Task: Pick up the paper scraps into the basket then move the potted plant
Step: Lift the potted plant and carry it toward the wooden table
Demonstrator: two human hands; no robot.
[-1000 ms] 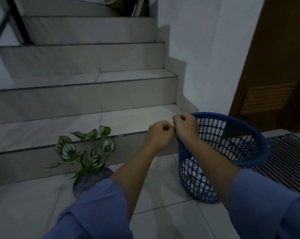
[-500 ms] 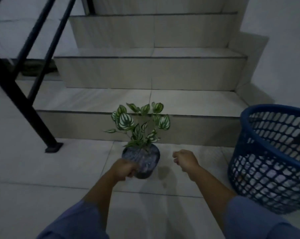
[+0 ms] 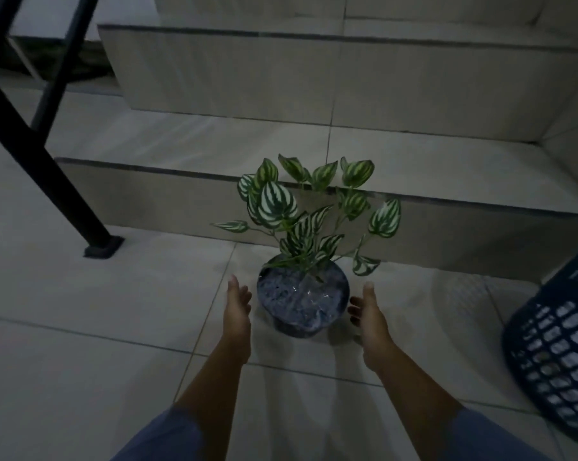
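Observation:
A potted plant (image 3: 302,299) with striped green and white leaves stands upright in a dark speckled pot on the tiled floor, in front of the lowest stair. My left hand (image 3: 237,306) is just left of the pot, fingers straight, a small gap from it. My right hand (image 3: 367,312) is just right of the pot, fingers loosely spread, also apart from it. Neither hand holds anything. The blue mesh basket (image 3: 557,354) stands at the right edge, partly cut off; its contents do not show.
Tiled stairs (image 3: 347,144) rise behind the plant. A black metal railing post (image 3: 58,181) slants down to a foot on the floor at the left. Pale floor tiles (image 3: 81,361) spread around my arms.
My view swung from the basket to the plant and came closer. Both hands, curled half a second ago, have spread and now flank the pot.

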